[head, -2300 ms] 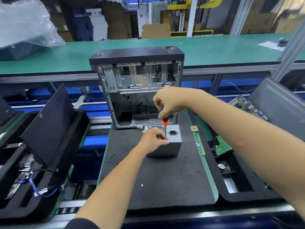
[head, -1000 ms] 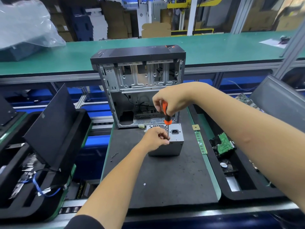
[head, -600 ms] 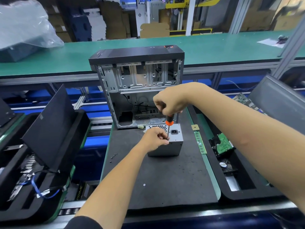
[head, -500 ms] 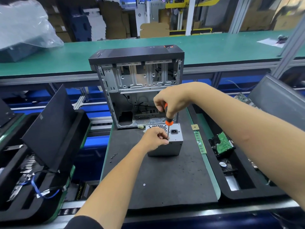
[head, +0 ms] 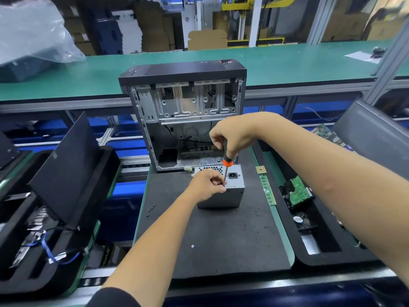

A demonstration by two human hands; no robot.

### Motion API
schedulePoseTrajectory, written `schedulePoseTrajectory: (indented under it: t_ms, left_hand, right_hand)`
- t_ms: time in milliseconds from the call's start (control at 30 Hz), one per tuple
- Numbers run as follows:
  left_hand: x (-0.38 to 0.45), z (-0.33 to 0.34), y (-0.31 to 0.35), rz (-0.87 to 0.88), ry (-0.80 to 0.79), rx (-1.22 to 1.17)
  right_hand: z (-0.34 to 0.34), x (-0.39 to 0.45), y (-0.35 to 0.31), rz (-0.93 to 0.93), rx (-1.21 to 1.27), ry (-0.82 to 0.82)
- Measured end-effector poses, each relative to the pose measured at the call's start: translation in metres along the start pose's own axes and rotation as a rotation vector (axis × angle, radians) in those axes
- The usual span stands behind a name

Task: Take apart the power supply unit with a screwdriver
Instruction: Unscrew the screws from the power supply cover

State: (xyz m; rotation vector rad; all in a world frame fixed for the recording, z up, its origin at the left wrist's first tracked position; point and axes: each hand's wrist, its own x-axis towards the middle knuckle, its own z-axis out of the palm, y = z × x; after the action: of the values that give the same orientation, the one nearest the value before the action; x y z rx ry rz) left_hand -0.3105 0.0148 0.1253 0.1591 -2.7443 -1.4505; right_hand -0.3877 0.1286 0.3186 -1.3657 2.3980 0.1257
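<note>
PSU position: power supply unit (head: 223, 191) stands on the black mat (head: 212, 240) of the table (head: 285, 231), just in front of the open computer case (head: 188, 116); its socket-and-vent face is turned up.
Right hand: right hand (head: 230, 136) is directly above the unit, fingers wrapped round the handle of the screwdriver (head: 226, 167); orange collar shows below the fist.
Tool axis: shaft runs near vertical, leaning slightly, tip down at the near edge of the top face, left of the power socket (head: 232, 175).
Left hand: left hand (head: 207, 185) rests on the unit's near-left top corner, fingers curled in beside the shaft tip; whether it pinches a screw or only steadies the tip, I cannot tell.
Key relation: both hands are on the work; left is the lower and nearer, and the screw site lies straight below the right fist, so the turn is about the upright shaft.
Change: compared with 2.3 s ago the right hand sits higher and more shaft is exposed; the unit has not shifted.
Loose parts: small screws (head: 152, 207) lie on the mat to the left, well apart from the unit.
</note>
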Motion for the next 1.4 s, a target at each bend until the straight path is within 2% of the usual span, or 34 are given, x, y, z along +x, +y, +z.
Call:
schedulePoseTrajectory:
  t_ms: [133,233,300,367,467,567,733,933,1167,1333,1400]
  left_hand:
    - [0.000,0.001,0.000,0.007,-0.006,0.014]
    - [-0.001,0.001,0.002,0.006,-0.008,0.010]
    - [-0.001,0.001,0.003,0.002,-0.002,0.008]
    - [-0.001,0.000,0.003,0.001,0.001,0.009]
    - [-0.001,0.000,0.003,-0.001,-0.002,0.009]
    - [-0.001,0.002,0.002,-0.003,-0.003,0.011]
    - [-0.001,0.002,0.003,0.007,0.023,0.014]
    - [0.000,0.004,0.004,-0.025,0.027,0.031]
    - [-0.001,0.004,0.006,-0.036,-0.009,0.058]
    - [-0.001,0.005,0.007,-0.051,0.003,0.073]
    - [0.000,0.007,0.008,-0.049,0.022,0.079]
  right_hand:
    - [0.002,0.000,-0.001,0.159,0.094,-0.077]
    - [0.003,0.001,-0.007,0.301,0.052,-0.105]
    - [0.006,0.004,-0.008,0.231,-0.012,-0.036]
    - [0.006,0.001,-0.005,0.084,-0.063,0.053]
    - [0.003,-0.004,-0.001,-0.067,-0.006,0.112]
    - [0.009,-0.003,0.000,-0.050,0.041,0.109]
    - [0.012,-0.001,-0.003,0.173,0.103,0.045]
    - [0.009,-0.011,-0.004,0.061,-0.022,0.044]
    - [0.016,-0.009,-0.006,0.216,0.019,0.027]
    - [0.014,-0.015,-0.006,0.055,0.000,0.131]
    - [0.012,-0.018,-0.005,0.045,0.062,0.124]
